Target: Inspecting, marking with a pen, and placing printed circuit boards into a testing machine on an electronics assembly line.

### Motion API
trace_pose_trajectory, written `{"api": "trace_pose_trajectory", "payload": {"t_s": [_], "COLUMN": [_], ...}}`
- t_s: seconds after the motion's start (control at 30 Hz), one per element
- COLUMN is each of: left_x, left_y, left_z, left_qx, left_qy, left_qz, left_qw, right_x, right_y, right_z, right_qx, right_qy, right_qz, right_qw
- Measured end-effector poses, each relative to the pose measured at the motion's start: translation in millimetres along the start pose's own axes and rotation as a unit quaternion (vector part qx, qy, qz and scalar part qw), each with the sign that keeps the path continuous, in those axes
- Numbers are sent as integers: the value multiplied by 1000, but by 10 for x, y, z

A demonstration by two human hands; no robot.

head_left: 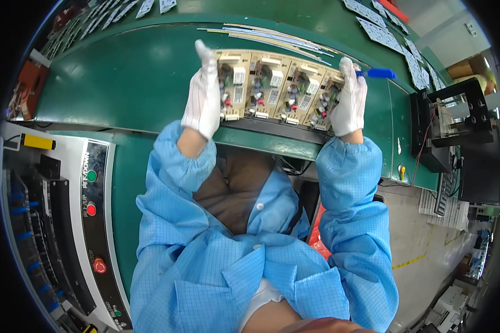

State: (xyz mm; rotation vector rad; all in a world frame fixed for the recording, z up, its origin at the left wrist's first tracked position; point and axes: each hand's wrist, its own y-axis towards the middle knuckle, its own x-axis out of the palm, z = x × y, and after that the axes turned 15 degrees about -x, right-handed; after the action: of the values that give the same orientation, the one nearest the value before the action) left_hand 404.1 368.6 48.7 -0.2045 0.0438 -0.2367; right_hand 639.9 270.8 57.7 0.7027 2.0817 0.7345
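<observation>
A tan circuit board panel (256, 83) of several joined sections lies across the bench in front of me, crowded with white, green, red and black components. My left hand (203, 95), in a white striped glove, grips its left end with the fingers pointing away from me. At the right end my right hand (350, 100), gloved alike, holds the other edge. A blue pen (379, 73) sticks out to the right from between the right hand's fingers. The near edge of the panel borders a dark rail (278, 131) along the bench front.
Thin white and yellow strips (272, 39) lie behind the panel on the green bench (116, 83). White boards (380, 34) stand at the far right. A black fixture (455, 116) sits to the right, and a control panel (97, 194) with red and green buttons to the left.
</observation>
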Motion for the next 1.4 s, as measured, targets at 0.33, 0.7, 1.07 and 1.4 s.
{"api": "trace_pose_trajectory", "payload": {"t_s": [0.33, 0.7, 1.07, 1.4], "left_x": [-95, -180, 39, -203], "left_y": [51, -98, 50, 317], "left_z": [0, 226, 392, 268], "left_qx": [-22, -16, -191, -100], "left_qy": [-46, -230, -377, -493], "left_qz": [-94, -78, -71, -67], "left_qw": [994, 970, 903, 862], "right_x": [153, -69, 645, 847], "right_y": [182, 636, -85, 227], "right_z": [-2, -231, -824, -823], "right_qx": [86, 20, -72, 140], "right_qy": [155, 336, 181, 395], "right_qz": [64, 74, -125, -93], "right_qw": [982, 939, 973, 903]}}
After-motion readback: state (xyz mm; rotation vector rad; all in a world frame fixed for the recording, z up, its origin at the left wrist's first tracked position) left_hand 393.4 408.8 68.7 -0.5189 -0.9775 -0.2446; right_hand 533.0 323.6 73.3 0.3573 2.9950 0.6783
